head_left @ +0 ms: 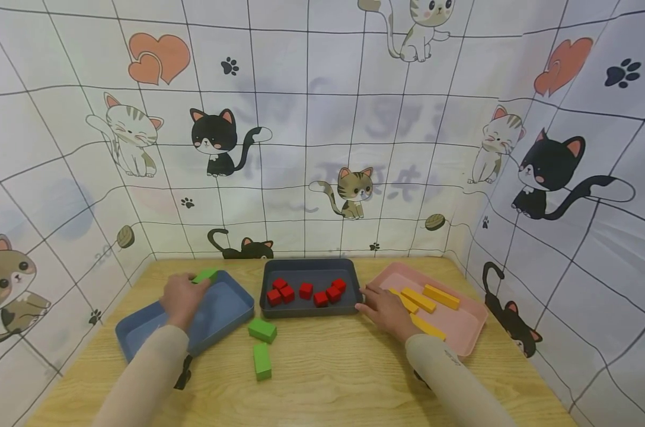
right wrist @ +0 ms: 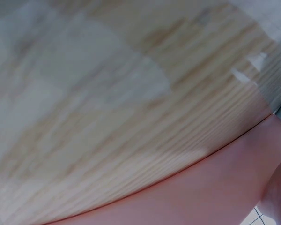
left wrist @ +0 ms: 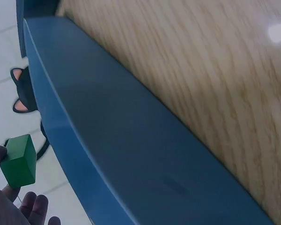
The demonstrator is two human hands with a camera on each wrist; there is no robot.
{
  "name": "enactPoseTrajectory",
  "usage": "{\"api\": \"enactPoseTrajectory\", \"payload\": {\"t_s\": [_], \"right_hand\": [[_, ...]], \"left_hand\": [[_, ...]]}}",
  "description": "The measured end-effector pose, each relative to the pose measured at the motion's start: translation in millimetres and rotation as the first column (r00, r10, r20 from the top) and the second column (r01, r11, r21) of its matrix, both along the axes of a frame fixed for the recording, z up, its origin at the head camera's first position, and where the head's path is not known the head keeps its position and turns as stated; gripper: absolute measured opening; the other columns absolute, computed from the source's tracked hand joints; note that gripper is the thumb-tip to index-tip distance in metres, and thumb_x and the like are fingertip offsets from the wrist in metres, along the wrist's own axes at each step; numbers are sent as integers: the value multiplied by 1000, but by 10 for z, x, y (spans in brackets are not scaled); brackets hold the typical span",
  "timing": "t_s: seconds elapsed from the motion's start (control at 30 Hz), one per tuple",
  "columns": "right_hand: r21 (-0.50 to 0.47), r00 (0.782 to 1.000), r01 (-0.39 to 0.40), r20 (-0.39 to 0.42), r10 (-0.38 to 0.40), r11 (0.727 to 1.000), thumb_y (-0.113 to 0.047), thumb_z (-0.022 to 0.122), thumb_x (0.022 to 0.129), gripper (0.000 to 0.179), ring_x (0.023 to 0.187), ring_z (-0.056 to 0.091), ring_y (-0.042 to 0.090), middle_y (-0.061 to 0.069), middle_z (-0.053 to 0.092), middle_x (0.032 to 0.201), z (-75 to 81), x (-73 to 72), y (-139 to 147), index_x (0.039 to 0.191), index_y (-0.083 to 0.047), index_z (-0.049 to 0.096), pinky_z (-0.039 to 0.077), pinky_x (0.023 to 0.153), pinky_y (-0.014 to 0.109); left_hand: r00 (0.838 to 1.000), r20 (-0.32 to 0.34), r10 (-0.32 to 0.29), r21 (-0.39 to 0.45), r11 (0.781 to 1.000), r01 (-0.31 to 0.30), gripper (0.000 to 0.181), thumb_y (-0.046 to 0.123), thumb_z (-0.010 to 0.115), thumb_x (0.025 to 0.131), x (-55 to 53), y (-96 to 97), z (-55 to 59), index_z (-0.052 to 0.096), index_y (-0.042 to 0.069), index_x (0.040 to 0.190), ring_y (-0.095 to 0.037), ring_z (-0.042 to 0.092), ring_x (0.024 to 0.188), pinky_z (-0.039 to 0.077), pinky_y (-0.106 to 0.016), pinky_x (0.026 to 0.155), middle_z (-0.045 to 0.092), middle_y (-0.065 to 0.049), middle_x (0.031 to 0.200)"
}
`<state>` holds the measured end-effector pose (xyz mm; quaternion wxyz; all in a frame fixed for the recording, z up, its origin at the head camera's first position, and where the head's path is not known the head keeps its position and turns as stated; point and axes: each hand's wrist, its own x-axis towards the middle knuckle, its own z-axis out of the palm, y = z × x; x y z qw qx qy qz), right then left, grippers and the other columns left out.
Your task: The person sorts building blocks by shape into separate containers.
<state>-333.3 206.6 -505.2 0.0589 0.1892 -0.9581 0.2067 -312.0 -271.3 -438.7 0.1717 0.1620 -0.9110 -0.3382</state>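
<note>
My left hand (head_left: 182,301) pinches a green block (head_left: 205,276) between thumb and fingers, above the far part of the blue tray (head_left: 227,308). In the left wrist view the same block (left wrist: 18,161) shows beyond the tray's wall, with the other fingers spread below it. On the right, my right hand (head_left: 388,311) rests over the left side of the pink tray (head_left: 463,332), its fingers loosely extended toward the dark tray (head_left: 312,312). It holds nothing visible. Several yellow blocks (head_left: 441,296) lie in the pink tray, some partly hidden by that hand.
Several red cubes (head_left: 306,290) sit inside the dark tray at the back middle. Two green blocks lie on the wooden table (head_left: 333,373): one block (head_left: 262,330) beside the blue tray, another block (head_left: 262,363) nearer me. A cat-printed cloth (head_left: 306,130) encloses the back and sides.
</note>
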Motion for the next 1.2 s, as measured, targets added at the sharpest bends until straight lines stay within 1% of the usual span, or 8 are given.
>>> {"api": "enactPoseTrajectory", "payload": {"t_s": [0.17, 0.3, 0.47, 0.53, 0.67, 0.8, 1.0, 1.2], "right_hand": [[7, 1000, -7, -5, 7, 1000, -55, 51, 99, 64, 135, 42, 41, 15, 42, 153, -1, -3, -3, 146, -12, 51, 28, 110, 60], [11, 1000, -5, -3, 5, 1000, -55, 51, 99, 64, 136, 42, 41, 14, 41, 153, -1, -9, -6, 146, -12, 50, 28, 111, 59], [15, 1000, -4, -10, 4, 1000, -55, 51, 99, 64, 136, 42, 40, 14, 41, 153, -11, -20, 0, 146, -12, 50, 29, 111, 59], [17, 1000, -2, -8, 2, 1000, -56, 51, 99, 65, 136, 42, 40, 14, 41, 153, -11, -23, -1, 146, -13, 50, 29, 111, 59], [15, 1000, -1, -2, 1, 1000, -56, 51, 99, 65, 136, 42, 40, 14, 41, 153, 0, -19, -5, 146, -12, 51, 28, 111, 59], [10, 1000, -5, -9, 5, 1000, -56, 50, 99, 65, 135, 43, 41, 15, 42, 153, 2, -15, -3, 146, -11, 51, 29, 111, 59], [4, 1000, -1, -13, 1, 1000, -56, 51, 99, 65, 134, 43, 41, 14, 43, 152, -6, -13, 4, 145, -11, 52, 30, 110, 59], [1, 1000, -8, -15, 8, 1000, -55, 52, 99, 64, 134, 44, 41, 15, 43, 152, -14, -17, 7, 145, -11, 52, 30, 110, 59]], "left_hand": [[999, 26, 39, -36, 999, -38, 49, 29, 60, 91, 23, -93, -60, 62, -11, 120, -46, 50, 104, 36, -61, 82, 55, -32, 114], [997, 55, 46, -50, 998, -43, 51, 30, 60, 92, 30, -130, -86, 60, -10, 123, -50, 47, 108, 34, -66, 87, 53, -34, 117], [990, 140, 20, -51, 999, -13, 62, 34, 62, 94, 50, -111, -93, 47, -9, 136, -59, 39, 118, 27, -73, 94, 42, -41, 130], [987, 161, 3, -51, 999, 5, 64, 35, 62, 95, 56, -95, -95, 44, -9, 138, -62, 37, 120, 25, -75, 95, 39, -42, 132], [987, 161, -14, -59, 998, 24, 63, 35, 60, 95, 57, -67, -108, 45, -8, 139, -61, 38, 120, 26, -75, 94, 40, -42, 132], [988, 152, -25, -68, 997, 36, 62, 36, 60, 96, 29, -54, -119, 46, -7, 139, -60, 39, 120, 28, -73, 93, 42, -41, 132], [989, 143, -49, -78, 995, 61, 63, 37, 60, 96, 10, -7, -88, 48, -7, 138, -59, 38, 121, 29, -73, 92, 43, -39, 134], [986, 143, -81, -86, 992, 94, 65, 40, 61, 95, 19, 54, -44, 48, -5, 139, -58, 39, 122, 30, -72, 92, 43, -38, 135]]}}
